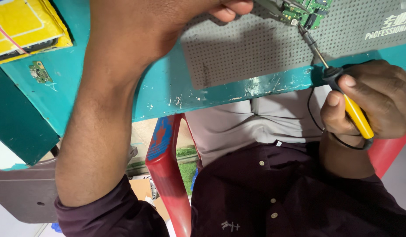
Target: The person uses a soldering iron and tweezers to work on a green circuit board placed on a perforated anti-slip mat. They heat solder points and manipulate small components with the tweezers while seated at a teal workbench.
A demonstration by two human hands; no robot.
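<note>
My right hand (374, 98) grips a soldering iron (355, 115) by its yellow handle, black collar forward. Its metal tip (304, 34) reaches up to a green circuit board (311, 14) lying on a grey perforated mat (255, 48) at the top edge of the view. My left hand (231, 8) is mostly cut off by the frame there; its fingertips pinch a thin grey metal tool, seemingly tweezers (273, 6), which points at the board. My left forearm crosses the table from the lower left.
The mat lies on a scuffed teal table (176, 94). A yellow padded package (23, 26) and a small loose circuit piece (39, 72) sit at the left. Below the table edge are my dark shirt, a red plastic chair (168, 175) and the iron's black cord (310, 109).
</note>
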